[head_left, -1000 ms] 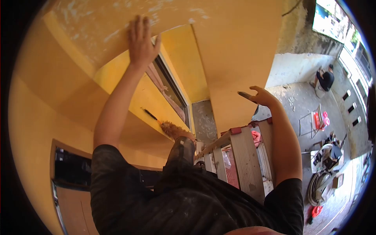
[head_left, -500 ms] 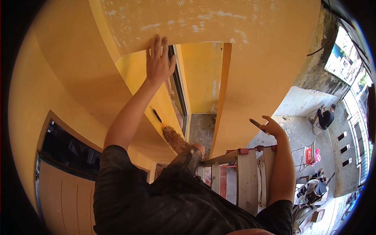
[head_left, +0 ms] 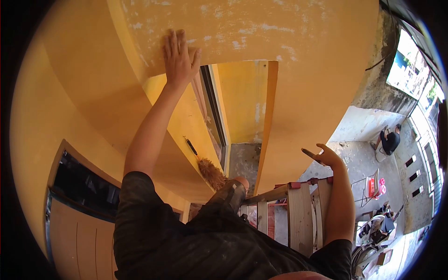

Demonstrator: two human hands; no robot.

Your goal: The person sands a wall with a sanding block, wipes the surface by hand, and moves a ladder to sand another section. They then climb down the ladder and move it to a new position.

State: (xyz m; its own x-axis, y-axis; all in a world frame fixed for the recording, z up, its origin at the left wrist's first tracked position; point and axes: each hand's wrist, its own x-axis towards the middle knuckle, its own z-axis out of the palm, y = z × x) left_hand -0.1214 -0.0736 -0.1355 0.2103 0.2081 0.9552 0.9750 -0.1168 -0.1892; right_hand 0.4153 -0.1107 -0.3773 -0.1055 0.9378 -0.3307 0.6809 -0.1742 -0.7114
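Observation:
My left hand (head_left: 180, 64) lies flat against the orange wall (head_left: 224, 25), fingers stretched upward, just above the edge of the opening. Pale scraped patches (head_left: 238, 44) mark the wall to the right of it. Lower on the right, my right hand (head_left: 330, 156) grips a slim dark tool (head_left: 308, 153), seen edge-on, its kind unclear. That hand is held above the wooden stepladder (head_left: 300, 214), away from the wall. Below my left arm, a brown feather duster (head_left: 211, 173) with a black handle rests on the yellow ledge.
My bare knee (head_left: 242, 183) is beside the stepladder. Far below on the right, a person (head_left: 388, 142) in dark clothes sits by the whitish wall. A folding chair (head_left: 371, 186) with red items and a heap of boxes and gear (head_left: 378, 228) stand on the floor.
My left hand has slid up and left along the wall, from the opening's edge onto the wall above it. My right hand still holds the slim tool, shifted slightly right and down.

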